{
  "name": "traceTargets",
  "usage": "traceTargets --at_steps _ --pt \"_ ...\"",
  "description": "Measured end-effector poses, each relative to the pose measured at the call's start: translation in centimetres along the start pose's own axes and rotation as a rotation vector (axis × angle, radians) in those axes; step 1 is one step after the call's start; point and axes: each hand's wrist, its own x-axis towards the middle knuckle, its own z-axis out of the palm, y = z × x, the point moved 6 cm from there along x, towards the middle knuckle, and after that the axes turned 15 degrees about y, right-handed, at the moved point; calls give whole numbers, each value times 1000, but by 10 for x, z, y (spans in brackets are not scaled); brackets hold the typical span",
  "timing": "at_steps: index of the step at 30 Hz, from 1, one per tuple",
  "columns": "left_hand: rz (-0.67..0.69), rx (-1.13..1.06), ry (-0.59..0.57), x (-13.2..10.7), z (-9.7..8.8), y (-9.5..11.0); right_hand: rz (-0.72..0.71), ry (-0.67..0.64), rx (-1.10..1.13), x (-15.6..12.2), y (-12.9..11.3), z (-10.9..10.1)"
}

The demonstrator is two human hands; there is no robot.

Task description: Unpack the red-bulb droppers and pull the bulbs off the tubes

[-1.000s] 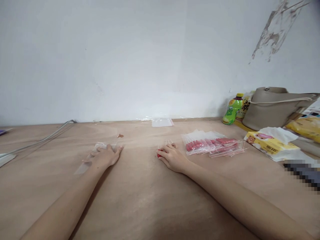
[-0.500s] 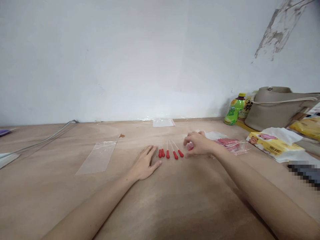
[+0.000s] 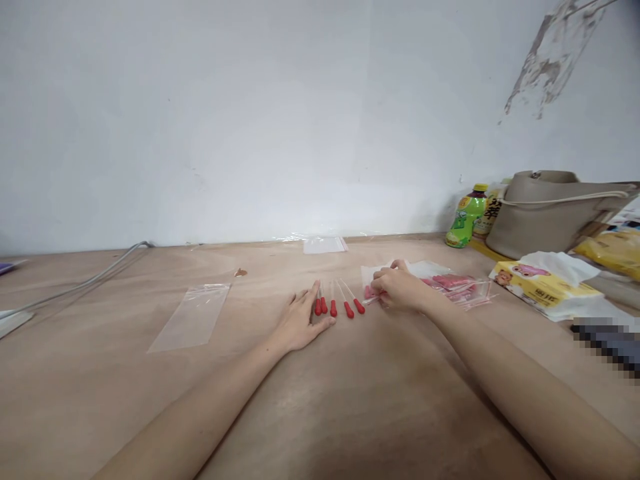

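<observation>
In the head view, the left hand [image 3: 303,323] is laid spread beside five droppers [image 3: 333,309] on the bench [image 3: 310,407], perhaps as a guard against rolling. The filled bags [image 3: 455,283] are touched by the right hand [image 3: 400,289]; whether anything is pinched cannot be told.

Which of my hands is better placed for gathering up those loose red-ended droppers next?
Probably your left hand: it is spread open close beside the loose droppers. Your right hand is farther over, at the plastic bags with red contents.
</observation>
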Motion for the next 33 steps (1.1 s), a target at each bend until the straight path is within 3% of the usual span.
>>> traceTargets --at_steps 7,14,21,26,33 --pt "-66 54 30 5 7 7 -112 118 128 2 -16 7" --pt "-40 32 48 11 9 1 -37 311 113 15 -35 23" --pt "37 52 49 11 5 0 -32 335 88 14 -44 28" --pt "198 -5 -47 9 8 10 -78 323 58 12 -49 27" --pt "176 29 -78 9 8 11 16 293 -32 10 -26 22"
